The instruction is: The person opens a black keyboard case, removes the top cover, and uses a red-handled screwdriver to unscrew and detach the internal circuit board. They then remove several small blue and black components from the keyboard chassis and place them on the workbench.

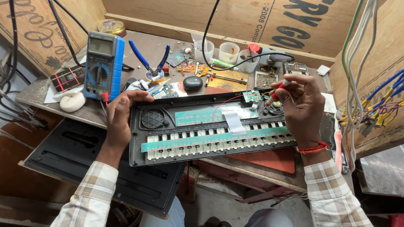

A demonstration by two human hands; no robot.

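Observation:
An opened black electronic keyboard [202, 145] lies face down across the workbench, its green circuit strips, white keys and a flat ribbon cable [232, 122] exposed. My left hand [120, 117] grips the keyboard's left end, fingers curled over the far edge. My right hand [304, 107] holds a red-and-white probe [277, 90], its tip pointing down near a small green circuit board [251, 96] and the round speaker [274, 108] at the keyboard's right end.
A blue multimeter [103, 65] stands at the back left, blue-handled pliers [150, 63] beside it. Plastic cups [229, 52], small parts and boards crowd the back. Bundled wires [378, 105] hang at right. The keyboard's black cover [84, 164] leans below the bench at left.

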